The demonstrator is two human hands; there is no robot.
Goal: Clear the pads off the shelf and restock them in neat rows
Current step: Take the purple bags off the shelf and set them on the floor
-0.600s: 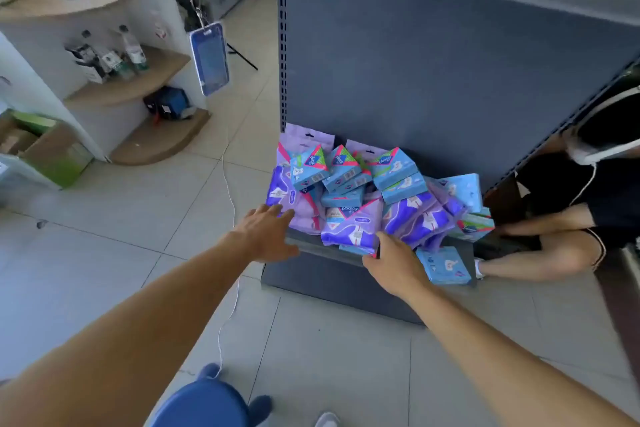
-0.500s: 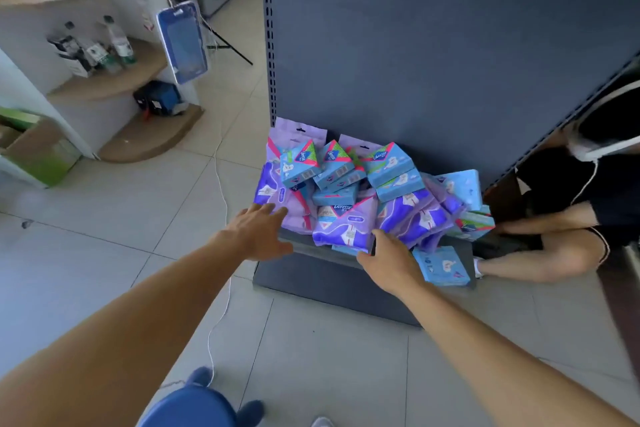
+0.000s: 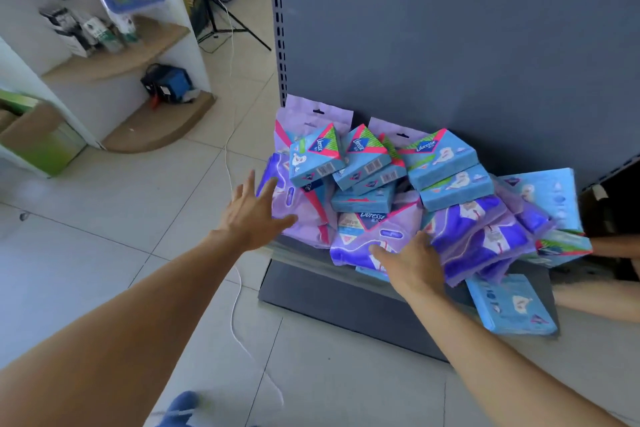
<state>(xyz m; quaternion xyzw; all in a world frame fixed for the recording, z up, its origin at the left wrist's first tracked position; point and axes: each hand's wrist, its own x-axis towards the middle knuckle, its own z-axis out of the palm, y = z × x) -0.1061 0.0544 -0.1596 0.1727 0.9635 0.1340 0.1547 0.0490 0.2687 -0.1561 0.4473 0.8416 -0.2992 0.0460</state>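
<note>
The fingers (image 3: 263, 187) of the left hand (image 3: 251, 215) are spread and straight, their tips at the left edge of the heap of pads (image 3: 408, 198), touching or just short of a pale purple pack (image 3: 304, 215) (contact cannot be told). The fingers of the right hand (image 3: 412, 262) lie relaxed on a dark purple pack (image 3: 367, 239) at the front of the heap, the thumb stretched across its lower face; whether they curl under its edge is hidden.

The heap sits in disorder on the bottom shelf (image 3: 346, 288) of a grey rack, blue boxes tipped over purple packs against the back panel (image 3: 450, 45). One blue pack (image 3: 509, 305) lies apart at the shelf's front right corner.

Judged from this, the clearing step is barely begun: nothing appears lifted. The next move calls for both hands to close in from the two sides and gather an armful without toppling the upper boxes.

Both forearms reach forward and down, wrists level, palms facing the heap. A second person's limbs (image 3: 609, 246) show at the right edge; a white cable (image 3: 232, 163) crosses the tiled floor (image 3: 121, 218).
</note>
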